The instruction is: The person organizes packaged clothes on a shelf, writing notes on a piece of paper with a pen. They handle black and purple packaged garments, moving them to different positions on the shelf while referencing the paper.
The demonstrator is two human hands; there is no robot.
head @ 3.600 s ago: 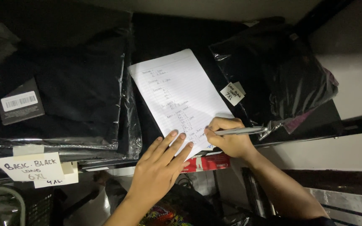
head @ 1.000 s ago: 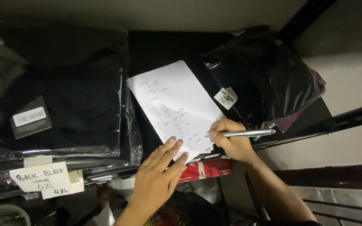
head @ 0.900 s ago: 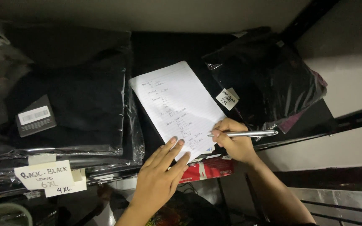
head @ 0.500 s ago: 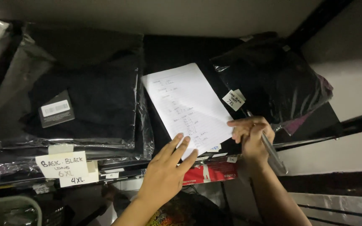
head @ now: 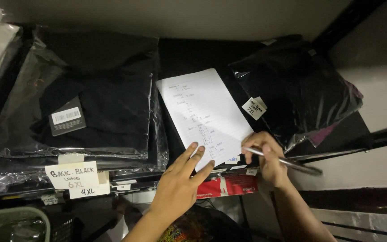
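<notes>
A white sheet of paper (head: 204,112) with handwritten lines lies on a dark shelf between stacks of bagged black garments. My left hand (head: 180,181) rests flat with fingers spread, its fingertips pressing the sheet's lower edge. My right hand (head: 265,157) is closed around a silver pen (head: 287,162), whose tip sits just off the sheet's lower right corner while the barrel points to the right.
A stack of black garments in clear bags (head: 81,103) fills the left, with paper size labels (head: 72,175) taped at its front. Another bagged black garment (head: 301,94) with a small tag lies on the right. A red box (head: 229,184) sits under the shelf edge.
The view shifted, so everything sits further right in frame. My right hand lifted the pen tip off the sheet and turned the pen, then levelled it again. My left hand stayed on the paper.
</notes>
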